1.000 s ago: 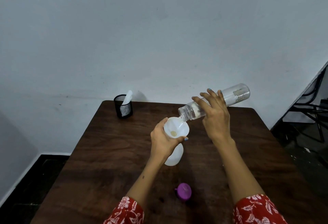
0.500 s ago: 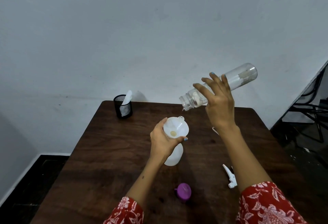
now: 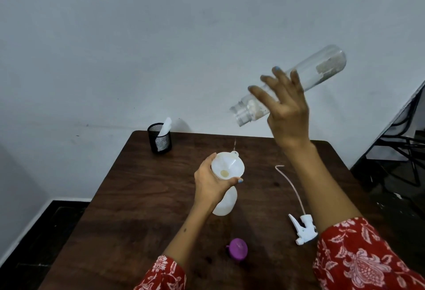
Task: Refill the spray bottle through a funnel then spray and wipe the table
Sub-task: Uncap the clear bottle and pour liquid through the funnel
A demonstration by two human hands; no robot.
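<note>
Head: mesh cup (image 3: 159, 139) behind funnel (image 3: 227, 167)

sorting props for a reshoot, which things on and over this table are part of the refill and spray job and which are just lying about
Part of the job:
- clear bottle, tilted, in the right hand
- white funnel in the spray bottle, steadied by the left hand
- spray trigger head with its tube, lying on the table
- purple cap, probably the clear bottle's

Lying about:
- black mesh cup holding something white
- black chair frame at right

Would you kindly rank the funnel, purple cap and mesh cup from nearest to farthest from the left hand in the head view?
1. Funnel: held by the left hand.
2. Purple cap: near table edge, below the hand.
3. Mesh cup: far left corner.
</note>
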